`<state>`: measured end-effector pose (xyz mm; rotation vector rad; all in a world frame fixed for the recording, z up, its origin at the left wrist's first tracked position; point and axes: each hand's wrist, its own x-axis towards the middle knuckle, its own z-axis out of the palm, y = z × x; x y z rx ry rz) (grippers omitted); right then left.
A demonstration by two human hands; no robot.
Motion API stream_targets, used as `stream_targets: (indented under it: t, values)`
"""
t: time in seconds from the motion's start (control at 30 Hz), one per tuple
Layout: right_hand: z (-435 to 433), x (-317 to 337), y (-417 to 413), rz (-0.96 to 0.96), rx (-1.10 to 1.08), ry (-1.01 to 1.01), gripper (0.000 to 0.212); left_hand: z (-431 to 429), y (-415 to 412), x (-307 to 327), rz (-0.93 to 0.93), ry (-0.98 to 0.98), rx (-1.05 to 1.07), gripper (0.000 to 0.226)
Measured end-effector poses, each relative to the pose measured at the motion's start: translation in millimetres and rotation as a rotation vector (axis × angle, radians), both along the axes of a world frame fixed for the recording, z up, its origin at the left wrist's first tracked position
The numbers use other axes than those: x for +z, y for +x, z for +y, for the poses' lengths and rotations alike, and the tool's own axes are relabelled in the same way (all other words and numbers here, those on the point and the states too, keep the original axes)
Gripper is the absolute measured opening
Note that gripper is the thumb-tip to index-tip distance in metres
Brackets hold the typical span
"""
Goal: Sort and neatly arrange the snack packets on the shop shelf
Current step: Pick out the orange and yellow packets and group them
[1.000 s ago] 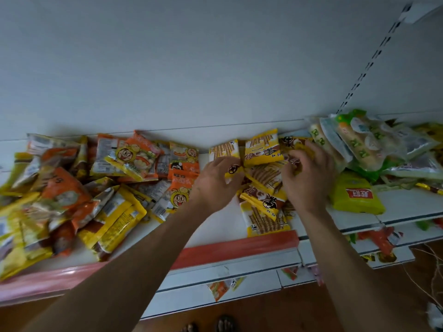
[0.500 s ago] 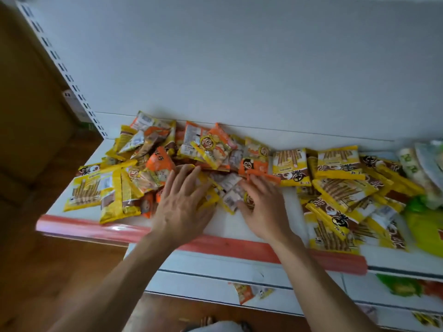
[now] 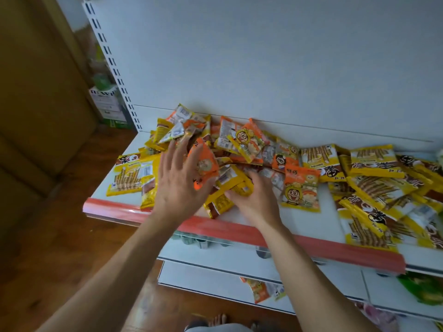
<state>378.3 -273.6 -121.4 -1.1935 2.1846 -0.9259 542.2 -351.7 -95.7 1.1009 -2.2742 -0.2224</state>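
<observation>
A loose pile [image 3: 242, 142] of glossy foil packets covers the white shelf [image 3: 309, 221], orange and yellow ones overlapping at all angles, some showing silver backs. At 3 o'clock from it lie flat yellow-and-brown stick packets [image 3: 374, 161], also heaped.

The left hand [image 3: 178, 185] lies over the pile's near left part with fingers spread wide, its thumb beside an orange packet [image 3: 203, 164] that stands tilted up. The right hand [image 3: 257, 202], just beside it at 3 o'clock, reaches its fingers in against a crumpled yellow packet [image 3: 230, 183]; whether it grips this cannot be told.

A smooth red strip [image 3: 239, 230] runs along the shelf's front edge, crossing under both wrists. Behind the pile, at 12 o'clock, rises a plain white panel [image 3: 263, 56]; at 10 o'clock stands a slotted metal upright [image 3: 112, 65]. Below, at 6 o'clock, a lower shelf [image 3: 215, 281] bears one stray packet [image 3: 260, 289], with a green bag [image 3: 422, 288] at 4 o'clock. The wooden floor [image 3: 60, 236] is at 8 o'clock.
</observation>
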Motion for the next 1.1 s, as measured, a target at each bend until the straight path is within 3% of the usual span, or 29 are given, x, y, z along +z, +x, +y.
stream_targets:
  t: [0.07,0.13,0.3,0.4,0.53,0.67,0.73,0.83,1.0,1.1]
  values:
    - [-8,0,1,-0.111,-0.062,0.037,0.087,-11,13,-10,-0.122,0.165,0.029,0.079]
    - [-14,0,1,-0.219,-0.097,0.079,0.086,-11,14,-22,-0.123,0.166,-0.017,0.084]
    - [-13,6,11,-0.359,-0.158,0.028,0.059,-4,4,-34,-0.014,0.173,0.020,0.072]
    - [-15,6,16,-0.434,-0.207,-0.026,0.067,-7,5,-33,0.091,0.222,-0.009,0.066]
    - [-13,4,23,-0.365,-0.231,-0.077,0.067,-3,0,-33,0.182,0.225,-0.033,0.055]
    - [2,8,10,-0.395,-0.300,-0.220,0.025,-3,-6,-33,0.347,0.264,-0.069,0.050]
    - [12,17,-8,-0.409,-0.342,-0.297,0.019,-3,-14,-31,0.380,0.244,-0.042,0.049]
    - [28,27,-36,-0.470,-0.414,-0.430,0.023,3,-34,-30,0.344,0.154,-0.079,0.049]
    - [58,29,-70,-0.688,-0.611,-0.582,0.018,21,-69,-30,0.123,0.081,-0.221,0.048]
    - [75,32,-85,-0.743,-0.714,-0.634,0.031,23,-85,-27,0.074,-0.003,-0.362,0.043]
